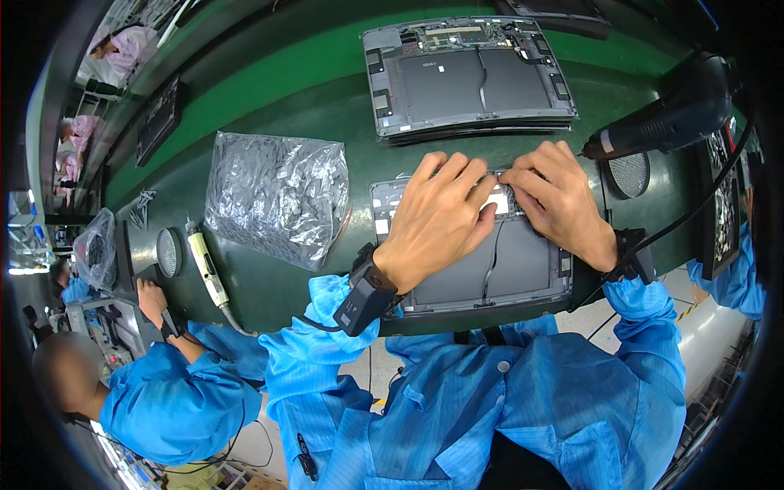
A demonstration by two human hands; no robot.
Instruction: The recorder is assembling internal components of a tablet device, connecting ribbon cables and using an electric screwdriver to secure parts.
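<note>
The flat, dark-grey device shell with exposed circuitry [527, 257], lying on the green surface [367, 155], seems light, stiff yet fragile, best held by its rim; the left hand [441, 214] and right hand [559, 194] half-curl over its far part, any grip indiscernible.

Laptop chassis [527, 257]: upper middle section partly concealed beneath left hand [437, 216] and right hand [563, 196]; any piece pinched there, too small to tell.
Chassis stack [437, 90]: lower units mostly covered by topmost.
Clear plastic bag [273, 196]: contents indistinct under glare.
Black cylindrical tool [670, 118]: rear lost in dark rim.
Co-worker [180, 408]: face blurred.
</note>
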